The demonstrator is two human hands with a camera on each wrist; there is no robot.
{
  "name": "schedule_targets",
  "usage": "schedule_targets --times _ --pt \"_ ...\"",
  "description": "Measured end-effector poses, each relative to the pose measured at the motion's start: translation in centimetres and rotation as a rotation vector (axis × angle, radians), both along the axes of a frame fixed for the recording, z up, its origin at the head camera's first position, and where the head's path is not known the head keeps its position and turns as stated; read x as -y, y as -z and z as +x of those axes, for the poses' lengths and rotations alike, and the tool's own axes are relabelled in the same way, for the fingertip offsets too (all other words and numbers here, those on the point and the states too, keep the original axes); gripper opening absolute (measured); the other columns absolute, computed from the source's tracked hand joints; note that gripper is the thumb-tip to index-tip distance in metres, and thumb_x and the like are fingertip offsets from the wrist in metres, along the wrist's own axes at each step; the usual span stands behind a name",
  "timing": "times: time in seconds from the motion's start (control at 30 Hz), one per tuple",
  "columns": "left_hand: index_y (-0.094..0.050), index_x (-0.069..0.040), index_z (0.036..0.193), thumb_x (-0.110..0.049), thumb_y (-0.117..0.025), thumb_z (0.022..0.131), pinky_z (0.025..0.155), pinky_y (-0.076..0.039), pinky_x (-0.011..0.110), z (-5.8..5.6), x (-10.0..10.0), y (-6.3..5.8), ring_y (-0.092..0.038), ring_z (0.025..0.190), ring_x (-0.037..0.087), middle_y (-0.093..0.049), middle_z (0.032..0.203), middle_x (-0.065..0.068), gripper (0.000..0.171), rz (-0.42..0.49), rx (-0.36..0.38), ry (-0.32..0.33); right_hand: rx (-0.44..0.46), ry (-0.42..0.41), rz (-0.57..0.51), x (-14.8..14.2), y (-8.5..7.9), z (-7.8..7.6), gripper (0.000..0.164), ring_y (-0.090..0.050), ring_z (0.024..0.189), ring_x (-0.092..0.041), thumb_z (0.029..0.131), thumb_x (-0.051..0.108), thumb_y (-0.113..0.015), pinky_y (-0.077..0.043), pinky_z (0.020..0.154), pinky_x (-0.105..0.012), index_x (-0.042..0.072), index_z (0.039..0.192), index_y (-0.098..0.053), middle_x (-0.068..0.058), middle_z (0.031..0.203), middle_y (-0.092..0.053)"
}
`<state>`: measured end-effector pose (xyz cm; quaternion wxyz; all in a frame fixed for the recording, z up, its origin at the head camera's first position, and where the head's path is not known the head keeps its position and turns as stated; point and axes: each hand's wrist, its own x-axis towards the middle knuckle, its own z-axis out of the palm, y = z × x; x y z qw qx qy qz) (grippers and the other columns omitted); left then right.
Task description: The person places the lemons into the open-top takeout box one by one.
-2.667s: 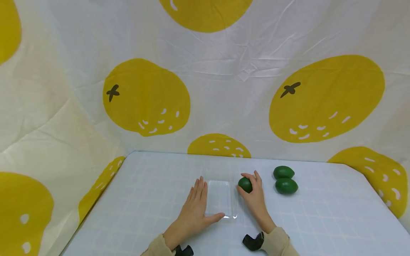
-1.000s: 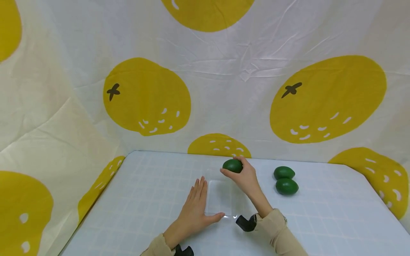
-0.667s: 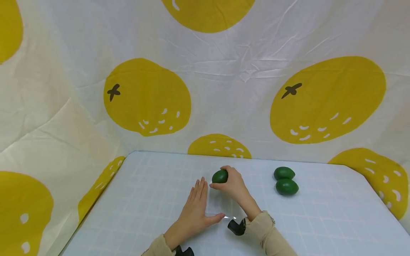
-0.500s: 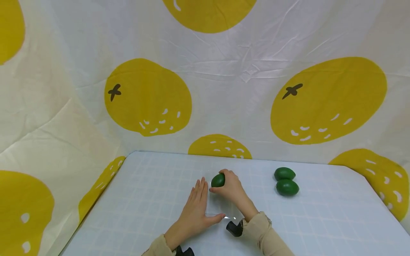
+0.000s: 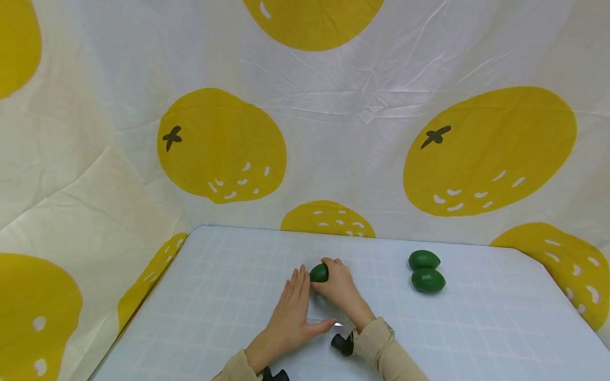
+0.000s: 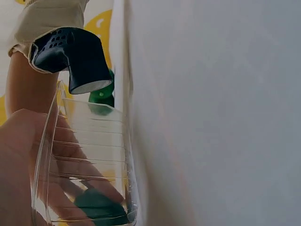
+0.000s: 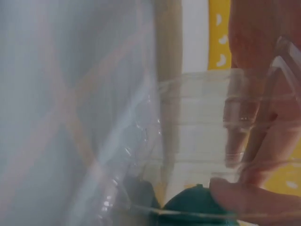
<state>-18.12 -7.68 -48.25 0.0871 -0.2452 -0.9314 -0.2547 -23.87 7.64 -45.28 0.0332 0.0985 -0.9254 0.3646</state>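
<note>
A clear plastic box [image 5: 320, 312] lies on the table, its ribbed walls [image 6: 91, 141] plain in the left wrist view. Along its left side my left hand [image 5: 287, 313] rests with straight fingers, the thumb stretched across the near edge. My right hand [image 5: 340, 287] pinches a dark green lime [image 5: 319, 273] between thumb and fingers, low at the far left of the box. Through the clear wall in the right wrist view, the lime [image 5: 319, 273] shows partly covered by the thumb. Two more green limes, a far one [image 5: 424, 260] and a near one [image 5: 428, 280], lie to the right.
The pale checked cloth [image 5: 200, 317] covers the table. Behind it hangs a white curtain [image 5: 343, 159] printed with yellow fruit, and more of it closes off the left side. Black wrist mounts [image 5: 342, 344] sit at both cuffs.
My right hand has carried the lime from right of the box, up over it, then left and down into its far left part. The left hand has stayed put.
</note>
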Motion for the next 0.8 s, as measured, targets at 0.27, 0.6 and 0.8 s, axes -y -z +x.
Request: schedule_targets --times 0.27,0.6,0.8 --pt "-0.013 0.006 0.155 -0.073 -0.057 0.085 0.118 -0.017 0.054 0.0 0.0 0.0 -0.007 0.15 0.037 -0.003 0.164 0.019 0.115 -0.01 0.035 -0.013 -0.017 0.033 -0.034 0.1 0.0 0.8 0.071 -0.058 0.104 -0.046 0.079 0.017 -0.084 -0.053 0.084 -0.057 -0.005 0.137 -0.049 -0.033 0.128 -0.044" --pt "-0.013 0.007 0.155 -0.074 -0.055 0.085 0.118 -0.018 0.055 0.0 0.0 0.0 -0.006 0.15 0.036 -0.001 0.164 0.018 0.115 -0.014 0.018 -0.011 -0.059 -0.009 -0.061 0.0 -0.5 2.6 0.062 -0.053 0.115 -0.049 0.087 0.02 -0.077 -0.049 0.09 -0.06 -0.006 0.137 -0.05 -0.036 0.137 -0.038" --pt "-0.017 0.008 0.154 -0.075 -0.054 0.085 0.116 -0.021 0.056 0.0 0.0 0.0 -0.007 0.15 0.036 -0.005 0.164 0.019 0.115 -0.02 -0.011 -0.015 -0.036 -0.051 -0.146 -0.5 -0.1 2.4 0.064 -0.052 0.118 -0.05 0.088 0.019 -0.075 -0.049 0.092 -0.059 -0.009 0.139 -0.048 -0.037 0.138 -0.038"
